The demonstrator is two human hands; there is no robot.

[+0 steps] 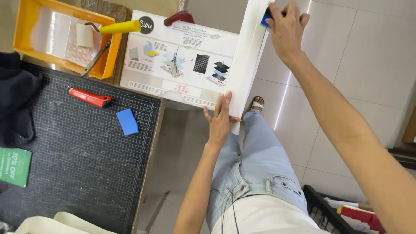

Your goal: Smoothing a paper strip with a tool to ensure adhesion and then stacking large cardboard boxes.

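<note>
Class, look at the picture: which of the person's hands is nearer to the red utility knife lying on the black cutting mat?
Left. The left hand presses the white panel's lower edge, off the mat's right side from the red utility knife. The right hand, gripping something blue, is farther right at the panel's top.

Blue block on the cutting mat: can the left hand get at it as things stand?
Probably yes. The blue block lies bare on the mat, nothing on it; the left hand only rests flat on the white strip.

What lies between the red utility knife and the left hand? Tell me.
In the head view, a blue rectangular pad lies on the black cutting mat between the red utility knife and the left hand.
</note>
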